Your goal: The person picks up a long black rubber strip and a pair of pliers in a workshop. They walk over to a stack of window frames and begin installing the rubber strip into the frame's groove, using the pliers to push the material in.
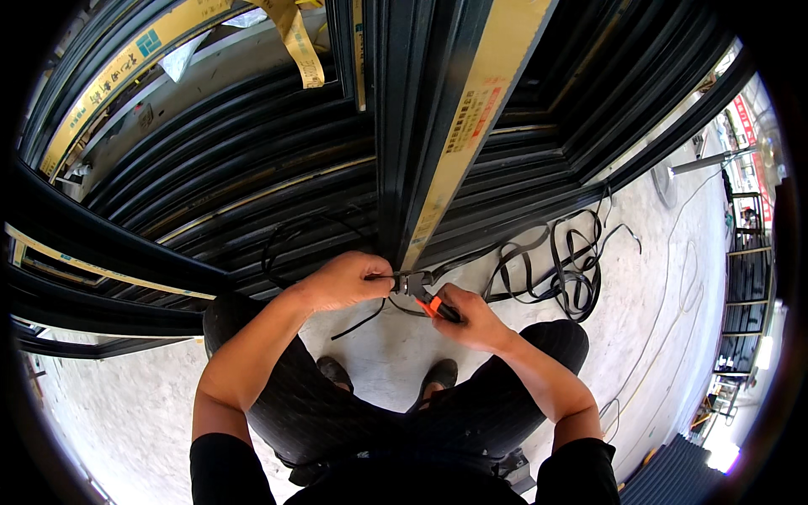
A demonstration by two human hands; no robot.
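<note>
My left hand point(343, 282) is closed, its thumb and fingers pinching a thin black strip point(360, 323) whose loose end hangs below toward the floor. My right hand point(473, 320) grips a pair of pliers point(425, 301) with orange and black handles. The metal jaws meet the strip just beside my left fingertips; whether they are closed on it is too small to tell. Both hands work low down, at the near foot of a dark upright profile point(394, 143) of a stacked frame. To the right, a tangled heap of black strip point(562, 273) lies on the floor.
Dark metal frames point(261, 168) stand stacked ahead and to the left, some edges covered with yellow protective tape point(471, 105). My knees and shoes point(438, 374) are close below the hands. Thin cables point(648, 337) run across the pale floor point(126, 396). Shelving point(745, 295) stands far right.
</note>
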